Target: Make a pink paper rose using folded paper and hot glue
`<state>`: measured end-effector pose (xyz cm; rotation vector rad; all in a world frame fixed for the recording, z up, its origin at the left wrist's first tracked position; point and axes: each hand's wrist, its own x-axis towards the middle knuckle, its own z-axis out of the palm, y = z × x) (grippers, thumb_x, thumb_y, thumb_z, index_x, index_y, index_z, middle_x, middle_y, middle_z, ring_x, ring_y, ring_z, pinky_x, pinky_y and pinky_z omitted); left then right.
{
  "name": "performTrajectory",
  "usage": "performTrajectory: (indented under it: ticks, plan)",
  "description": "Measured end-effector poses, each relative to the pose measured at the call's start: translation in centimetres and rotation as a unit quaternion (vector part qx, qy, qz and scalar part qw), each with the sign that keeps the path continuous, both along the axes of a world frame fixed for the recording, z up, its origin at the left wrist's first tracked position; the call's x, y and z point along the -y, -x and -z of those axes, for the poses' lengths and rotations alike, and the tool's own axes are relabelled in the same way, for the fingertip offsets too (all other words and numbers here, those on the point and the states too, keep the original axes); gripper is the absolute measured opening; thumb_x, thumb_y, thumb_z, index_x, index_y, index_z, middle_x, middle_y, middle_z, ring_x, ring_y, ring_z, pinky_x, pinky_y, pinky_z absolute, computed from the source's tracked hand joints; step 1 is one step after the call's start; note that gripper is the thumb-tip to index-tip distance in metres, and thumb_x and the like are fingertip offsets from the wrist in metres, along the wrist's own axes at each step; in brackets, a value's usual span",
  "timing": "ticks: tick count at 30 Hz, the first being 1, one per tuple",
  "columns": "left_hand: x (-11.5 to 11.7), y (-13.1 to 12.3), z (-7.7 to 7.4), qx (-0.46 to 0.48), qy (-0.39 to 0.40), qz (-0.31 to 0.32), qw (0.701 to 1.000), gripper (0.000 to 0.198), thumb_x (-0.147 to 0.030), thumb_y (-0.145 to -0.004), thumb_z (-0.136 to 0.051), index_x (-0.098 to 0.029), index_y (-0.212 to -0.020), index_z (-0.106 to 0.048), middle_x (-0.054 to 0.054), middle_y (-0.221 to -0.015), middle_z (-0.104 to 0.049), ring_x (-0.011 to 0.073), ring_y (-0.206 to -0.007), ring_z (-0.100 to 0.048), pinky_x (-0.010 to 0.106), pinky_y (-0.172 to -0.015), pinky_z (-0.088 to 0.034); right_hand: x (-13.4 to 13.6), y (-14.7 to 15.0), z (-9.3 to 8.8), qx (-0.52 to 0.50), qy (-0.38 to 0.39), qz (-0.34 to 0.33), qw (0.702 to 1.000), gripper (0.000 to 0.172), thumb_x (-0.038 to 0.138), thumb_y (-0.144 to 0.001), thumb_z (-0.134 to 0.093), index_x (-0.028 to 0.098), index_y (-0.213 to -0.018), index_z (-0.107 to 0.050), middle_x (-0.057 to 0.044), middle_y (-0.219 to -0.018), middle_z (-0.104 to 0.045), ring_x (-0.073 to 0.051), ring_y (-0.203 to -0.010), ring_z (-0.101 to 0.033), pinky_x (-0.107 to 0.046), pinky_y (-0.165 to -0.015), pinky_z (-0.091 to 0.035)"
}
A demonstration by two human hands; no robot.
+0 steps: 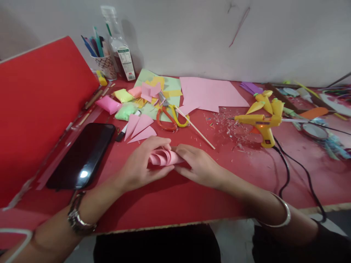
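A pink paper roll (161, 157) with loose, curled layers lies between my two hands, just over the red tabletop. My left hand (142, 160) curves round its left end, thumb below and fingers above. My right hand (197, 163) pinches the right end, hiding part of the paper. Beyond the left hand lie several cut pink paper petals (141, 128) and a marker (126, 128). Scissors (171, 118) with orange and yellow handles rest past the roll, and a thin wooden stick (199, 131) slants beside them.
A yellow glue gun (260, 124) with a black cord lies right, near scattered shavings (233, 128). Pink sheets (211, 93) lie at the back. Left are a phone (82, 157), a red board (41, 109), a pen cup (105, 65) and a glass bottle (120, 47).
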<state>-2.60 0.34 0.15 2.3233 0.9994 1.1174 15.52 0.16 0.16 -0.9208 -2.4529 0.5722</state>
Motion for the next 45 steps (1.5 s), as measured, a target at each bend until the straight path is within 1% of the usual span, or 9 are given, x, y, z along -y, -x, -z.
performTrajectory:
  ticks: [4, 9, 14, 18, 23, 30, 35, 41, 45]
  plan:
    - [0.2, -0.1, -0.4, 0.044, -0.001, 0.005, 0.999, 0.029, -0.023, -0.061, -0.068, -0.018, -0.085, -0.053, 0.0, -0.075, -0.059, 0.011, -0.063, -0.054, 0.023, -0.06, -0.046, -0.2, 0.1, -0.1, 0.007, -0.004, -0.011, 1.0, 0.014, 0.02, -0.08, -0.047, 0.012, -0.092, -0.05, -0.009, -0.086, -0.056, -0.017, -0.078, -0.05, -0.031, -0.07, -0.044]
    - [0.2, 0.0, 0.0, 0.054, 0.021, 0.091, 0.994, 0.047, -0.028, -0.068, -0.065, -0.02, -0.11, -0.045, 0.003, -0.091, -0.058, 0.0141, -0.079, -0.056, 0.027, -0.07, -0.047, -0.1, 0.3, -0.6, 0.006, 0.041, -0.059, 0.997, 0.019, 0.024, -0.083, -0.045, 0.011, -0.095, -0.051, -0.011, -0.094, -0.054, -0.018, -0.088, -0.047, -0.035, -0.08, -0.042]
    - [0.1, 0.2, 0.2, 0.04, 0.006, 0.153, 0.987, 0.03, -0.025, -0.071, -0.063, -0.022, -0.099, -0.054, 0.004, -0.092, -0.054, 0.0142, -0.083, -0.054, 0.025, -0.07, -0.046, 0.0, 0.2, -0.6, 0.028, 0.074, -0.089, 0.993, 0.02, 0.027, -0.083, -0.045, 0.012, -0.095, -0.051, -0.01, -0.097, -0.049, -0.018, -0.091, -0.043, -0.033, -0.081, -0.042]
    - [0.2, 0.1, 0.1, 0.027, 0.001, 0.144, 0.989, 0.025, -0.019, -0.071, -0.063, -0.021, -0.094, -0.054, 0.001, -0.085, -0.053, 0.0112, -0.075, -0.053, 0.02, -0.064, -0.045, -0.2, 0.1, -0.5, 0.021, 0.085, -0.069, 0.994, 0.023, 0.028, -0.079, -0.051, 0.012, -0.096, -0.048, -0.011, -0.101, -0.047, -0.018, -0.093, -0.042, -0.035, -0.083, -0.041]
    - [0.3, 0.3, 0.5, 0.025, -0.039, 0.082, 0.996, 0.021, -0.022, -0.072, -0.062, -0.02, -0.091, -0.053, -0.001, -0.077, -0.05, 0.0109, -0.069, -0.049, 0.021, -0.061, -0.043, -0.2, 0.1, -0.7, -0.019, 0.079, -0.047, 0.996, 0.03, 0.027, -0.077, -0.054, 0.015, -0.103, -0.043, -0.009, -0.102, -0.048, -0.018, -0.095, -0.043, -0.036, -0.084, -0.039]
    - [0.0, 0.3, 0.4, -0.008, -0.055, 0.083, 0.995, 0.017, -0.025, -0.077, -0.056, -0.02, -0.093, -0.051, 0.001, -0.082, -0.049, 0.0121, -0.074, -0.048, 0.023, -0.064, -0.042, 0.0, 0.3, -0.8, -0.058, 0.072, -0.029, 0.995, 0.028, 0.024, -0.075, -0.054, 0.014, -0.098, -0.043, -0.009, -0.096, -0.049, -0.018, -0.091, -0.045, -0.035, -0.078, -0.041]
    - [-0.1, 0.3, 0.5, -0.027, -0.086, 0.038, 0.995, 0.022, -0.028, -0.075, -0.059, -0.023, -0.096, -0.054, 0.001, -0.084, -0.043, 0.0139, -0.077, -0.043, 0.025, -0.065, -0.04, 0.1, 0.2, -0.6, -0.096, 0.04, -0.014, 0.994, 0.029, 0.019, -0.073, -0.054, 0.016, -0.099, -0.041, -0.008, -0.094, -0.05, -0.017, -0.088, -0.047, -0.034, -0.074, -0.043]
    - [0.0, 0.1, 0.6, -0.007, -0.036, 0.089, 0.995, 0.032, -0.021, -0.076, -0.057, -0.026, -0.106, -0.048, 0.001, -0.087, -0.041, 0.0131, -0.08, -0.044, 0.023, -0.068, -0.042, 0.2, 0.3, -0.4, -0.068, 0.071, 0.008, 0.995, 0.027, 0.023, -0.075, -0.055, 0.016, -0.097, -0.043, -0.008, -0.096, -0.053, -0.017, -0.088, -0.049, -0.033, -0.072, -0.044]
    - [0.1, 0.0, 0.4, 0.014, -0.013, 0.089, 0.996, 0.03, -0.02, -0.076, -0.056, -0.026, -0.105, -0.05, 0.001, -0.089, -0.043, 0.0137, -0.082, -0.046, 0.025, -0.07, -0.043, -0.1, 0.4, -0.1, -0.063, 0.076, 0.026, 0.995, 0.019, 0.017, -0.074, -0.053, 0.014, -0.092, -0.047, -0.007, -0.091, -0.056, -0.015, -0.082, -0.052, -0.03, -0.069, -0.044]
